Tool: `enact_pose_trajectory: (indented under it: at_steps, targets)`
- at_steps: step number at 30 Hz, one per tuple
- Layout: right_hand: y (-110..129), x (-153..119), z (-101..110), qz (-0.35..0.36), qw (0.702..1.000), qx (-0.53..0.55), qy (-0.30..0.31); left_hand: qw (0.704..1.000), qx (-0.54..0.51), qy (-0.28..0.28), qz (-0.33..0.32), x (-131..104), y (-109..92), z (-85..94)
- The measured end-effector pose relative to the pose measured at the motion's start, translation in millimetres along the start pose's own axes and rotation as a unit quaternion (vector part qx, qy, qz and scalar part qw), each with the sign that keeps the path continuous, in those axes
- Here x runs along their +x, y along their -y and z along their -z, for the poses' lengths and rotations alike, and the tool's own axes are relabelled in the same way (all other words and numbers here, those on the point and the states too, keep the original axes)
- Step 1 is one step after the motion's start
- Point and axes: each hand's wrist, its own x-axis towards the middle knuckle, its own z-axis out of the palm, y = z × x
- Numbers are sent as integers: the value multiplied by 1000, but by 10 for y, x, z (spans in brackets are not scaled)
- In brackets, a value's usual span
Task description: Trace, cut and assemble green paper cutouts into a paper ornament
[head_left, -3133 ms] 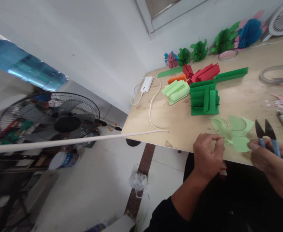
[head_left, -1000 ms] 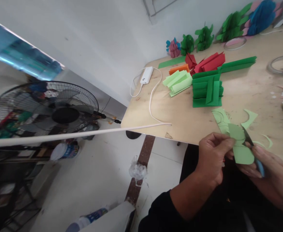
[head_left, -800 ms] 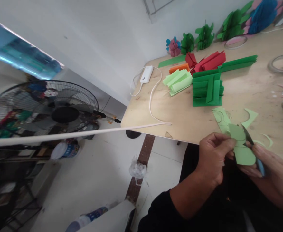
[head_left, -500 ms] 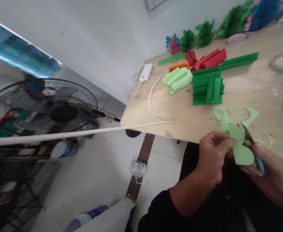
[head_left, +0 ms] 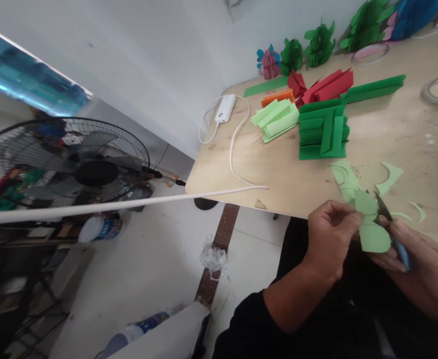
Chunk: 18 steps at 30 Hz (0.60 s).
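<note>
Over the table's near edge, my left hand [head_left: 331, 237] pinches a light green paper cutout [head_left: 374, 237] with rounded lobes between thumb and fingers. My right hand [head_left: 415, 249] is closed round the blue handle of a pair of scissors [head_left: 401, 252], whose dark blades point up along the cutout's right edge. Part of the right hand's fingers is hidden behind the paper. Just beyond lie a light green paper piece [head_left: 341, 178] with drawn curves, a curved offcut [head_left: 389, 177] and thin slivers of the same paper.
Folded dark green paper [head_left: 322, 132], light green paper [head_left: 276, 119] and red paper [head_left: 329, 87] lie on the wooden table [head_left: 219, 169]. A white power bank [head_left: 226, 107] trails a cable across the left. A fan [head_left: 95, 172] stands on the left; tape rolls lie at the right.
The paper cutout has shifted slightly left and tilted against the scissors. Both hands stay nearly in place, and the view has moved a little.
</note>
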Motion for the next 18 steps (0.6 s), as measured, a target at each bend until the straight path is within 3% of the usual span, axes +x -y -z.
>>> enact_pose_trajectory:
  at_steps: [18]
  targets:
    - [-16, 17, 16, -16, 998, 5, -55, 1000, -2, -4, 1, 0, 9, 7]
